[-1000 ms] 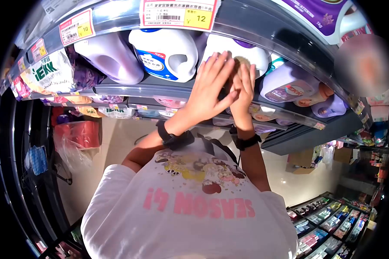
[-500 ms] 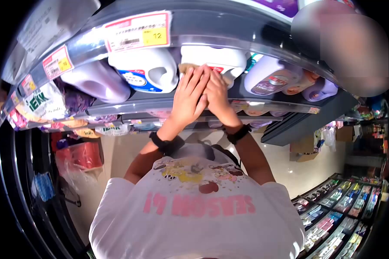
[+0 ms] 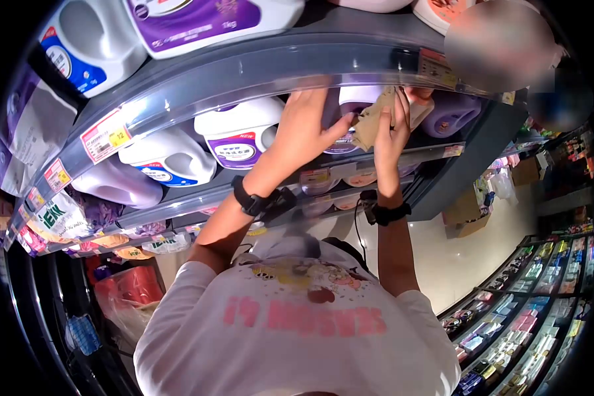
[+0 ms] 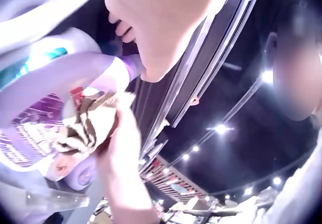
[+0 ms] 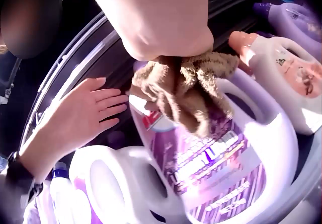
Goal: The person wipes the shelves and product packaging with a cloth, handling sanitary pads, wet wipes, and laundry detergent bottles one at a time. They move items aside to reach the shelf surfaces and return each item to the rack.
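Note:
A fuzzy brown cloth (image 5: 186, 95) hangs bunched in my right hand (image 3: 391, 142), whose fingers grip it. The cloth lies against the upper front of a lavender detergent bottle (image 5: 214, 168), covering part of its purple label. In the right wrist view my left hand (image 5: 83, 110) has its fingers stretched out beside that bottle, holding nothing. Seen from the left wrist, the thumb side of the hand (image 4: 156, 27) is close to a purple cap (image 4: 134, 65). In the head view the left fingertips reach under the upper shelf's edge.
White bottles with a purple label (image 3: 237, 152) and a blue label (image 3: 162, 170) stand left on the same shelf. An orange-capped bottle (image 5: 289, 78) and a purple one (image 3: 450, 119) stand right. The upper shelf edge (image 3: 270, 69) overhangs the row. Price tags (image 3: 105, 135) line it.
My hands, earlier together on the cloth at a white bottle, have come apart. The right hand has carried the cloth rightward to the lavender bottle. The view has shifted right along the shelf.

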A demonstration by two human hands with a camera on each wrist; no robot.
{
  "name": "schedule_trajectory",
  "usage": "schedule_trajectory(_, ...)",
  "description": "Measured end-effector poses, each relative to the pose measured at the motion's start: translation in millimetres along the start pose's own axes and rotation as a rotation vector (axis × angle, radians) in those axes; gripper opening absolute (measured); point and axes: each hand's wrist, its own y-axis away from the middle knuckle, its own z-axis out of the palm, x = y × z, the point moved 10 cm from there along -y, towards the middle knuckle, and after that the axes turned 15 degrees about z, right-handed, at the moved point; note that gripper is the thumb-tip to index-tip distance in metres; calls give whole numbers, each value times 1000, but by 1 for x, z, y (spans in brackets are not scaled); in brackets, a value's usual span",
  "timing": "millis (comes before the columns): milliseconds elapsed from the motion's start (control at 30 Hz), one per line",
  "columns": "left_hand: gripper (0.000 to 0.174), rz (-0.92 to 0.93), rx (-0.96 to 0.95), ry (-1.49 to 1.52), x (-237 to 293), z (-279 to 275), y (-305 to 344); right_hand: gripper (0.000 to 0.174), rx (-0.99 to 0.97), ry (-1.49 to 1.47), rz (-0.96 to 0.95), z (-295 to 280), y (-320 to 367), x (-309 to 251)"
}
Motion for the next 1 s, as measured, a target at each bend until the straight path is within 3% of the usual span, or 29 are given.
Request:
schedule_trajectory(133, 50, -391, -108, 472, -39, 63, -25, 35, -45, 18, 14, -2, -17, 27)
schedule_trajectory(167, 50, -142, 119, 179, -36, 54, -30, 35, -125, -111, 140, -1, -25, 40)
schedule_trajectory(200, 50, -159, 185, 185, -34, 54, -29, 33, -168, -205, 339, -1, -30, 54)
schedule_trajectory(267, 50, -273, 163, 243, -41, 60, -21, 31, -250, -336, 350, -1, -40, 58)
schedule_trajectory(333, 54, -254, 173, 268, -29, 51, -19, 26, -314, -237, 307, 0, -41, 46)
schedule_trajectory(400, 61, -110, 206, -4, 5, 27, -12, 26, -296, -122, 190, -6, -34, 21)
schedule_trajectory(433, 64, -91, 189, -5, 14, 27, -3, 27, -247, -151, 4, -10, -29, 6)
schedule_trajectory(533, 70, -36, 170, -5, 48, 18, 21, 22, -397, -116, 162, -8, -15, -5)
schedule_trajectory(700, 59, 44, 162, -29, 75, 28, 42, 20, -656, -172, 380, 4, -5, 29)
schedule_trajectory(733, 59, 63, 142, -27, 75, 33, 42, 18, -611, -272, 478, 4, -1, 45)
schedule_trajectory(833, 54, 127, 139, -12, 82, 32, 39, 17, -552, -384, 447, 1, 2, 54)
schedule_trajectory(867, 50, 144, 119, -20, 85, 32, 39, 19, -557, -447, 544, 5, 3, 64)
schedule_trajectory(933, 51, 121, 118, -5, 84, 29, 38, 19, -516, -430, 529, 0, 7, 64)
schedule_trajectory(1000, 51, 101, 134, 7, 81, 25, 37, 22, -393, -344, 383, -14, 15, 39)
